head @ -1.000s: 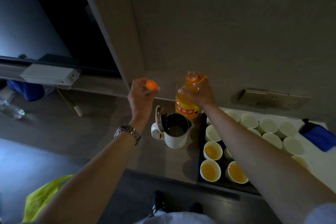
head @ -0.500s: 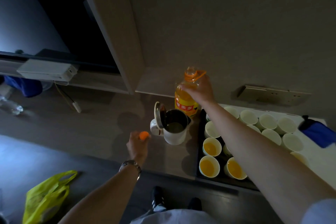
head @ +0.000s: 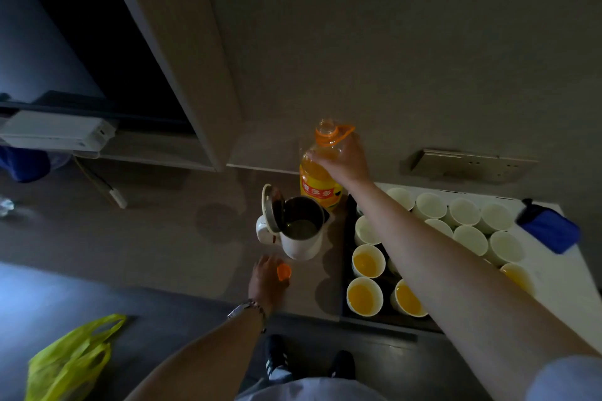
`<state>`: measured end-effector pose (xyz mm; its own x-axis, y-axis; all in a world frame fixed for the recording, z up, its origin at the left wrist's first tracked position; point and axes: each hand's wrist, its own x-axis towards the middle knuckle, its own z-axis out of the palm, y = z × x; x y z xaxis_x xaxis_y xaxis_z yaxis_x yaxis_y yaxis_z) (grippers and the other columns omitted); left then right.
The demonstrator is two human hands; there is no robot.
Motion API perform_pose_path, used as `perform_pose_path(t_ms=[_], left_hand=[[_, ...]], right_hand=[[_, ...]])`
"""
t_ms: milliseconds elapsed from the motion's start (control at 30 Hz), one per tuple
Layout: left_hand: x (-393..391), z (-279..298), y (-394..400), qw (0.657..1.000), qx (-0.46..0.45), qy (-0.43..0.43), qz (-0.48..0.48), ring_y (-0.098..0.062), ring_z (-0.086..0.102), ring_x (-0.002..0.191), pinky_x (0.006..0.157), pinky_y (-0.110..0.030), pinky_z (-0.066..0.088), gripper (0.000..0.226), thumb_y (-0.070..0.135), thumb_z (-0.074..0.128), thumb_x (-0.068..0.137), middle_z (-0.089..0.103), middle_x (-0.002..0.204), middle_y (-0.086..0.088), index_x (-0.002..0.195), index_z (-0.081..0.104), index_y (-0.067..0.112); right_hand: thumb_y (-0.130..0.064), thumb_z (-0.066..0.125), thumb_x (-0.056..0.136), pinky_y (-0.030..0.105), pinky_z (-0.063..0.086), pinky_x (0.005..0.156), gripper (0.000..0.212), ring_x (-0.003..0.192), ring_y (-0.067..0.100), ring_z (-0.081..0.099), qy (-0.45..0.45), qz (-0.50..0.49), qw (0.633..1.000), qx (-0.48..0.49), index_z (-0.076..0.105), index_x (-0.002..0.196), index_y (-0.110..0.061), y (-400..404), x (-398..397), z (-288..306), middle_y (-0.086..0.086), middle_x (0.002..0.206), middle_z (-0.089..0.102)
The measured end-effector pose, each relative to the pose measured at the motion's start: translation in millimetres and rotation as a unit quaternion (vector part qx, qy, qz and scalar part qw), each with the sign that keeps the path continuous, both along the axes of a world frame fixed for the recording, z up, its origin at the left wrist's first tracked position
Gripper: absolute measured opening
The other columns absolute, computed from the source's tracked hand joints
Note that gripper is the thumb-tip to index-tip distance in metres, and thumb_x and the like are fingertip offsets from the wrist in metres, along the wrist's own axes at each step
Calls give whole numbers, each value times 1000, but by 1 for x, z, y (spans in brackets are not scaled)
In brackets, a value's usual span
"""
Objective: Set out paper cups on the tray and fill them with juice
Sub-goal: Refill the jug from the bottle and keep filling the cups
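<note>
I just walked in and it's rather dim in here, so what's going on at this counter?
A person is pouring drinks. The right hand grips the neck of an uncapped juice bottle standing behind a white kettle. The left hand holds the orange cap low at the counter. On the dark tray, a few paper cups hold juice; most look empty.

One printed marking is visible. It stands on the red band of the label on the juice bottle (head: 318, 184), which stands upright on the desk (head: 182, 238) just behind the white kettle (head: 301, 231). The band carries a short row of pale characters in a non-Latin script; the dim light and small size prevent a reliable reading. No numbers, brand names or signs are legible on any other item in view.
</note>
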<state>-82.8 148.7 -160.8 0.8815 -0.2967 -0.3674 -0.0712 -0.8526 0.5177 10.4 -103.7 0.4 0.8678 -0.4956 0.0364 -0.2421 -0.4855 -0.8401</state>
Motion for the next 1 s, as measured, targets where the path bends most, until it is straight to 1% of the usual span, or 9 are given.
perform_pose_path(t_ms=[133,300,433,600,700,767,800,867,1000], left_hand=[[-7,15,5,990,-19,-111,-90,-10,52,116,91,-28,50,40,29,70,87,55,128,9,125,59,29],[-7,68,-29,930,-135,-260,-222,-8,61,85,71,-31,56,9,28,53,103,65,103,4,108,59,23],[3,115,-65,896,-210,-307,-243,-14,58,67,59,-31,52,12,27,47,106,65,85,-1,100,54,18],[9,145,-87,865,-262,-359,-231,-16,51,56,50,-39,46,33,31,50,106,61,69,-2,82,60,10],[19,187,-109,843,-313,-401,-173,-10,36,51,44,-34,39,35,32,57,102,49,57,2,70,51,19],[36,221,-127,854,-303,-405,-119,-10,42,57,49,-31,41,30,32,57,100,47,64,8,72,52,20],[45,236,-136,864,-281,-408,-96,-9,44,65,55,-28,42,24,30,57,99,48,72,10,77,53,20],[64,257,-152,884,-235,-398,-66,-10,49,87,71,-25,44,6,25,59,95,54,93,7,94,57,19],[95,266,-169,932,-97,-336,-93,-25,53,116,97,-39,44,32,26,56,93,58,122,-5,123,53,15]], right_hand=[[-63,84,62,39,45,105,83,126,23,53,6,0,1000,-1,56,130,-24,-1,1,1,-1,132,51],[-67,82,57,41,46,105,85,124,22,54,7,-4,1000,6,58,127,-27,1,-1,5,-3,130,52],[-71,79,55,42,48,104,74,120,19,56,6,4,1000,-5,65,114,-30,-1,-4,6,-5,125,55],[-76,75,52,40,49,101,84,120,19,57,20,7,1000,9,61,120,-29,1,-4,8,-5,125,54],[-50,75,80,37,48,97,65,125,27,55,44,7,999,26,55,134,-18,1,-18,9,6,133,55],[-16,51,103,40,48,96,43,131,42,50,81,12,997,0,44,141,3,3,-28,10,20,133,54],[-12,44,105,45,48,97,39,128,45,51,61,2,998,-27,43,139,7,2,-27,8,25,132,54],[-24,46,101,54,47,99,42,120,44,55,22,-13,1000,-7,48,133,4,6,-23,21,26,129,56],[-32,57,98,46,43,101,47,123,36,54,50,78,983,-160,52,135,-3,6,-14,24,20,132,58]])
